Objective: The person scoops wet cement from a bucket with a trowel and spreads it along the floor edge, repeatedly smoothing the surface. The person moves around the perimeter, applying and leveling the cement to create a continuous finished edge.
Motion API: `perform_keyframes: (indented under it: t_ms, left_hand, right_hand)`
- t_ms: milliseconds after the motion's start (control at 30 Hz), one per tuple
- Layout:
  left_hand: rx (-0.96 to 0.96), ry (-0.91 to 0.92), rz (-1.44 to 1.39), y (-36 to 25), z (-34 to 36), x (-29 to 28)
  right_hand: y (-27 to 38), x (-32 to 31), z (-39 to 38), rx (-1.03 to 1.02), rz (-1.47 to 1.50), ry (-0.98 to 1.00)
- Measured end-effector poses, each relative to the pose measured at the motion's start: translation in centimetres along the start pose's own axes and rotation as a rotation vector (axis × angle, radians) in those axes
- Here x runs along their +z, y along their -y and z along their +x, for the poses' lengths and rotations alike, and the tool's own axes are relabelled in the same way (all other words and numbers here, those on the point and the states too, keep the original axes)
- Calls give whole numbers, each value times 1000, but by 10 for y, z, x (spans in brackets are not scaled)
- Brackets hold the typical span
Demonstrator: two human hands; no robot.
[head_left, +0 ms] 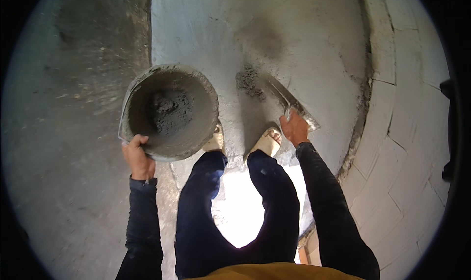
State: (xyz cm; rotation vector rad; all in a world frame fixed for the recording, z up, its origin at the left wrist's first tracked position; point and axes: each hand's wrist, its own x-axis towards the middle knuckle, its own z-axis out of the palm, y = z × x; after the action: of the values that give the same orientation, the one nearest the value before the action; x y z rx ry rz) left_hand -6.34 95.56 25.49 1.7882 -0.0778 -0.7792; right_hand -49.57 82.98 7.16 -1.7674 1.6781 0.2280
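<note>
My left hand [139,157] grips the near left rim of a round, cement-crusted bucket [198,118], thumb over the edge. The bucket tilts so its mouth faces me, and grey mortar [171,110] lies in its bottom. A wire handle [120,125] hangs along its left side. My right hand [295,128] is closed around the handle of a flat, long plastering trowel [289,101]. The trowel blade is low over the floor, its far end beside a small heap of crumbly mortar [250,81]; whether it touches the floor I cannot tell.
My sandalled feet, the left [214,140] partly behind the bucket and the right [267,142], stand on a smooth grey strip [206,29]. Rough darker floor [73,147] lies to the left. A pale block wall [392,123] with cracked joints curves along the right. Bright light falls between my legs.
</note>
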Motion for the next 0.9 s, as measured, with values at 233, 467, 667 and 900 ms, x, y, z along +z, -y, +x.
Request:
perform_keyframes:
  t_ms: [233,467,667,900]
  left_hand:
    - [-14,-53,9,55,38,-5]
    - [-2,21,-59,93,61,5]
    - [117,56,-100,85,90,16]
    - [56,124,-227,82,118,32]
  right_hand:
    - [6,97,85,-708,-314,208]
    - [10,29,227,-389,-253,-71]
    - [25,-24,300,-247,-31,-18]
    - [-42,101,122,-628,-114,454]
